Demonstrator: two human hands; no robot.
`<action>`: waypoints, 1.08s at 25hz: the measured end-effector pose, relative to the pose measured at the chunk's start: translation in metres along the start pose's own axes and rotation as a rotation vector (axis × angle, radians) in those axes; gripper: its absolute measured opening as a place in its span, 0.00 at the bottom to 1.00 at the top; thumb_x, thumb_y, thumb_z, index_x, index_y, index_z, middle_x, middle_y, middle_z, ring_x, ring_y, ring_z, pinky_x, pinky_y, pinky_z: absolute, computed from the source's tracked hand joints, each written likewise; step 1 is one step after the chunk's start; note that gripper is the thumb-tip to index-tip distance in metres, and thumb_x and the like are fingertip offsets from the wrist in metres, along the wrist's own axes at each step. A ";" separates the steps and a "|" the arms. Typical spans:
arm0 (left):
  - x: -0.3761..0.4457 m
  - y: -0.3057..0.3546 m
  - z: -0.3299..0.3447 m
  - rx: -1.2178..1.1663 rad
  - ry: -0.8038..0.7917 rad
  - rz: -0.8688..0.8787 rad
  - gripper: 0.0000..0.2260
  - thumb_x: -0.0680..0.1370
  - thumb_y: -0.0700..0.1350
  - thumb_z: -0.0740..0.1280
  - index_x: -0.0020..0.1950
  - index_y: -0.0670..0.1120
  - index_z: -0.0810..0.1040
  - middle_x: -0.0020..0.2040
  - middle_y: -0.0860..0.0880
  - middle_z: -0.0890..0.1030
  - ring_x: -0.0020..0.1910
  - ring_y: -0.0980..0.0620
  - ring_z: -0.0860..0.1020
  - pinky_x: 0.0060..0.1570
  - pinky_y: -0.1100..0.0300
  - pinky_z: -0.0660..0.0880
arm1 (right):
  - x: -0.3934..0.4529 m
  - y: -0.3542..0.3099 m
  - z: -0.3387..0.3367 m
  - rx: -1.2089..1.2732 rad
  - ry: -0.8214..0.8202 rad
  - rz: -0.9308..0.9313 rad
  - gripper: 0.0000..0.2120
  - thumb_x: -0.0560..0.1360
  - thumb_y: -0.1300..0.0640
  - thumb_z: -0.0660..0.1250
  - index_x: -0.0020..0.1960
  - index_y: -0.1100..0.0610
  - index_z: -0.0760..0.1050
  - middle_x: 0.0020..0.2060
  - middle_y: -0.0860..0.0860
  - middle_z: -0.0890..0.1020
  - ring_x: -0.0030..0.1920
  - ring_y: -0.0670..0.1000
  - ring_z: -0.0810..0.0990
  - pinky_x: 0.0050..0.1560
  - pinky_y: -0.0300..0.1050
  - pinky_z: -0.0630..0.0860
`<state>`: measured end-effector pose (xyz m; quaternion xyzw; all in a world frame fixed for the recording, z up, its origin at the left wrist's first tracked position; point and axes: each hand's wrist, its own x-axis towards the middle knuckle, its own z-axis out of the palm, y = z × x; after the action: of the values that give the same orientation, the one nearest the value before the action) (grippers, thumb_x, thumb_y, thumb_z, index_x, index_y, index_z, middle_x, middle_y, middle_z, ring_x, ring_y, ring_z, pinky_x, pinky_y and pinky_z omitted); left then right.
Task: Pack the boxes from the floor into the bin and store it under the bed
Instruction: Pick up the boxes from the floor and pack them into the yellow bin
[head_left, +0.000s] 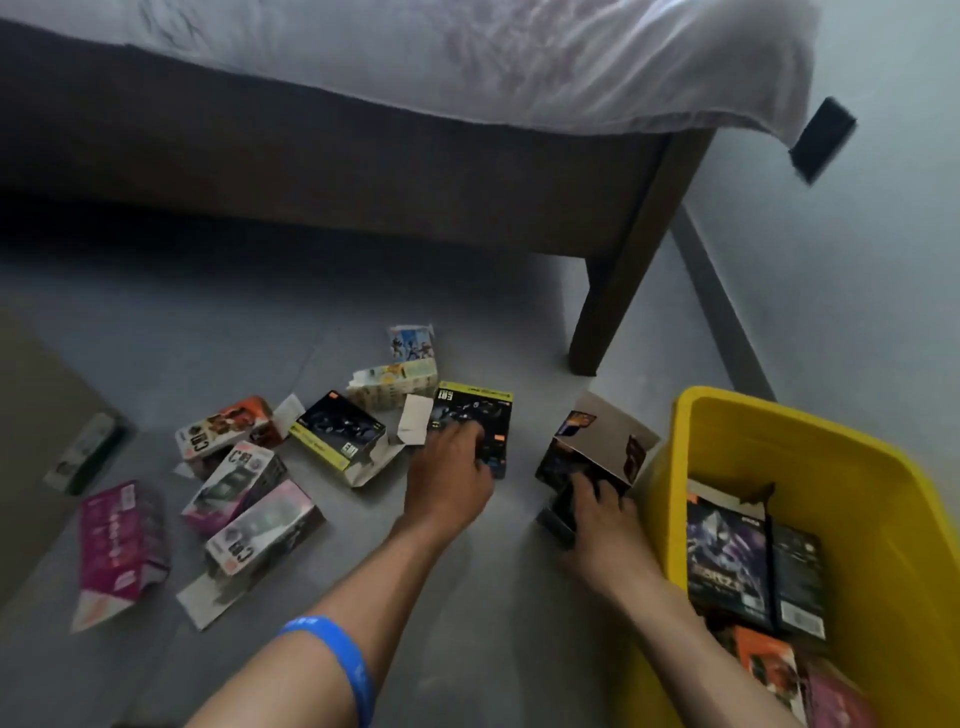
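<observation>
Several small printed boxes lie scattered on the grey floor in front of the bed (363, 171). My left hand (449, 478) rests fingers-down on a black and yellow box (491, 410) lying flat. My right hand (600, 530) grips a dark box with an open brown flap (597, 447), just left of the yellow bin (737, 431). The bin stands at the right and holds several boxes, among them a dark purple one (727, 556). Another black and yellow box (337, 428), an orange box (228, 423) and a pink box (117, 545) lie further left.
The wooden bed leg (618, 306) stands just behind the boxes, with dark space under the frame to its left. A white wall (857, 286) rises at the right. A brown sheet of cardboard (36, 426) and a green-white box (85, 452) lie at the far left.
</observation>
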<state>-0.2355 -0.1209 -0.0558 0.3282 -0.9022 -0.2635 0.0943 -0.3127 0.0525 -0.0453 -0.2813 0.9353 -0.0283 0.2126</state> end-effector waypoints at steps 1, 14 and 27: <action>0.007 0.004 0.007 0.122 -0.058 0.050 0.24 0.74 0.44 0.65 0.71 0.48 0.69 0.68 0.45 0.73 0.68 0.43 0.69 0.63 0.49 0.67 | -0.002 0.001 0.003 -0.049 -0.029 0.004 0.41 0.76 0.64 0.66 0.80 0.51 0.45 0.77 0.57 0.57 0.72 0.62 0.63 0.68 0.54 0.67; 0.044 -0.013 0.012 0.354 -0.313 -0.021 0.50 0.69 0.54 0.74 0.80 0.57 0.42 0.78 0.44 0.55 0.73 0.35 0.59 0.65 0.41 0.65 | 0.023 0.013 0.023 -0.173 0.046 -0.056 0.36 0.79 0.55 0.61 0.79 0.53 0.43 0.71 0.58 0.66 0.63 0.65 0.72 0.57 0.57 0.75; -0.075 0.033 -0.009 -0.168 -0.155 -0.106 0.37 0.64 0.58 0.78 0.70 0.57 0.66 0.62 0.45 0.79 0.58 0.40 0.78 0.55 0.43 0.77 | -0.068 0.004 -0.093 0.279 0.620 -0.285 0.23 0.72 0.43 0.63 0.62 0.54 0.68 0.49 0.56 0.79 0.46 0.61 0.79 0.41 0.52 0.76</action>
<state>-0.1932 -0.0555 -0.0308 0.3449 -0.8630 -0.3672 0.0376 -0.3018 0.0865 0.0646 -0.3549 0.8940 -0.2689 -0.0509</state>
